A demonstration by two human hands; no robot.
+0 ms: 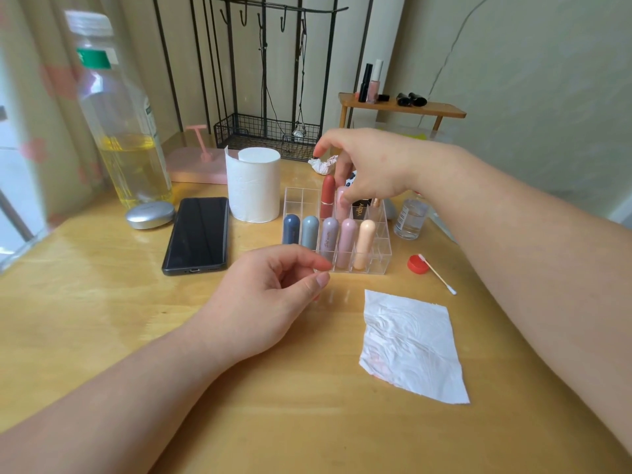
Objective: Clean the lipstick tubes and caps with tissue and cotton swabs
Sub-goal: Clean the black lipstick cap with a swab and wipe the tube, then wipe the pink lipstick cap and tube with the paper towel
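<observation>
"ydby" is read on a black tube [360,209]. A pink lipstick [341,204] is seemingly pinched by the right hand [371,165]; the half-curled left hand [273,295] is empty.

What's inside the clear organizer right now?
Front row of the organizer: five capped tubes. Behind them a red tube, a pale pink tube pinched by the right hand, and a black box. The hand partly covers the back-right compartments.

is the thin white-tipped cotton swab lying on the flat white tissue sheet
No, the cotton swab lies on the bare wooden table next to the red plastic cap, clear of the tissue sheet.
</observation>
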